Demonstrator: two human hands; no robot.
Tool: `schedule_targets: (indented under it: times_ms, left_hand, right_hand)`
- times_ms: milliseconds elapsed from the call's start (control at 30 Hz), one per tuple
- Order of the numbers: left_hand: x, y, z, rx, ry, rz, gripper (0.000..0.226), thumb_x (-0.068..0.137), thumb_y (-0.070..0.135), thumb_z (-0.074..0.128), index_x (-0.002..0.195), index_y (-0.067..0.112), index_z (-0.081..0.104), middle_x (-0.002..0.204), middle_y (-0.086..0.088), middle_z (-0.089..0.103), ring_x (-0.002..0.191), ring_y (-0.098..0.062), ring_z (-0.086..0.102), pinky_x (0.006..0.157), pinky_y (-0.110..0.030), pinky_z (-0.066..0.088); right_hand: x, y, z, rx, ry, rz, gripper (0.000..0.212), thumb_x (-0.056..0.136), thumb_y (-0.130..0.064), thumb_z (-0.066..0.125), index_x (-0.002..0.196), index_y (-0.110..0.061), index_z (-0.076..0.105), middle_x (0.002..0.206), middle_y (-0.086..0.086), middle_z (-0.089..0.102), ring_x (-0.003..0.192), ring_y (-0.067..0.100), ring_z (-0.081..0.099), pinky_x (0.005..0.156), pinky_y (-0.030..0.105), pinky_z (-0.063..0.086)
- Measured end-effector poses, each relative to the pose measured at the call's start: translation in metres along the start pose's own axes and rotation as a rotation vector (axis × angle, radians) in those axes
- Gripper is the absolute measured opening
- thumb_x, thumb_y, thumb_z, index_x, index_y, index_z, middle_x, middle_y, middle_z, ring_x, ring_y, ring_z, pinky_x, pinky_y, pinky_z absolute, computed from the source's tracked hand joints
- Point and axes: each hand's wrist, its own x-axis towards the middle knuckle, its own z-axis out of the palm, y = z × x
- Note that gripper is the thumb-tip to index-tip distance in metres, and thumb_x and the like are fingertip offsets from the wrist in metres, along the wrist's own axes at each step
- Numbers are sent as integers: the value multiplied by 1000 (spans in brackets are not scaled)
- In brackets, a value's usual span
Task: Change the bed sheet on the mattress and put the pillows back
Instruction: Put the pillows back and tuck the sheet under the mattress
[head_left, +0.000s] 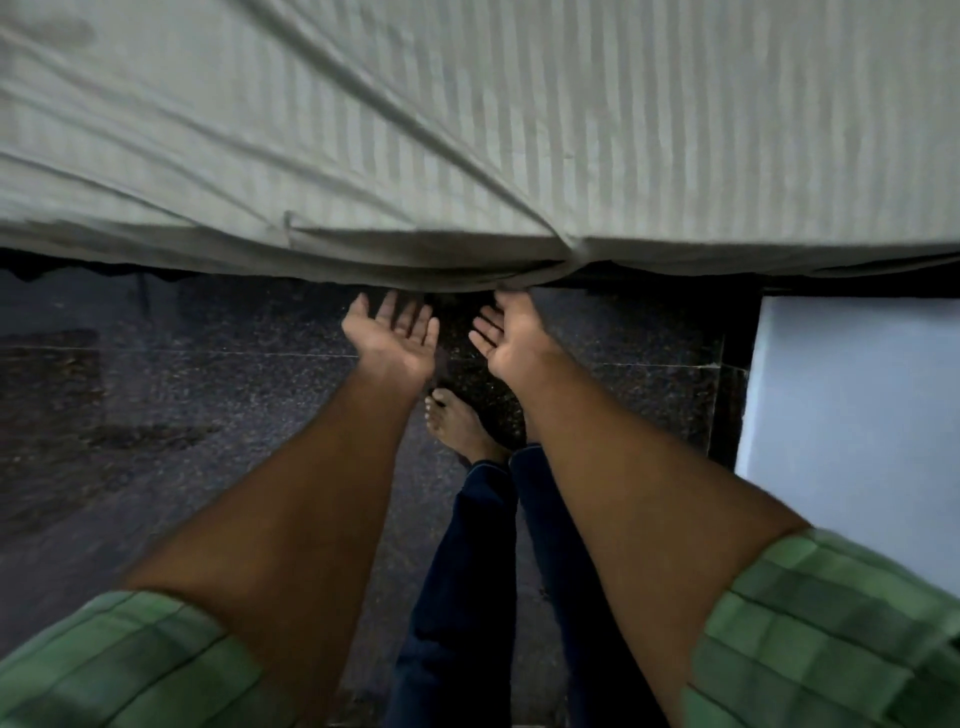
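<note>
Under the bed sheet (467, 156) edge, left hand (392, 338) and right hand (511, 335) palms up, each grip apart, fingers straight

Floor (218, 395): dark speckled polished stone, thin pale joint lines running left to right, faint reflections at left. Wall (852, 415): pale bluish-white panel at right, meeting the floor along a dark vertical strip (730, 395). Light: dim, with deep shadow under the bed's near edge.
</note>
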Motion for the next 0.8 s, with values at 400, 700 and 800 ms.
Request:
schedule_targets:
  times_ms: [400,700,800]
  left_hand:
    - [54,67,-20,220,16,-2,23,103,28,51,88,18,66,77,1,67,78,-11,66,77,-22,54]
    - [43,117,-30,83,-83,-10,24,104,34,47,100,15,62,102,-6,71,91,-18,73,63,-21,55]
    - [39,111,-35,89,-198,-71,28,103,30,44,118,16,62,129,-10,67,116,-23,68,95,-34,54]
  right_hand:
    - [45,18,55,52,325,-192,22,99,-8,58,120,-9,63,119,15,68,75,22,61,47,27,51]
    - [24,45,99,505,294,-318,7,98,-7,58,100,-8,64,121,14,66,100,27,63,91,42,60]
    - [19,55,116,434,223,-299,25,99,-11,57,122,-6,65,124,15,69,102,26,64,79,38,58]
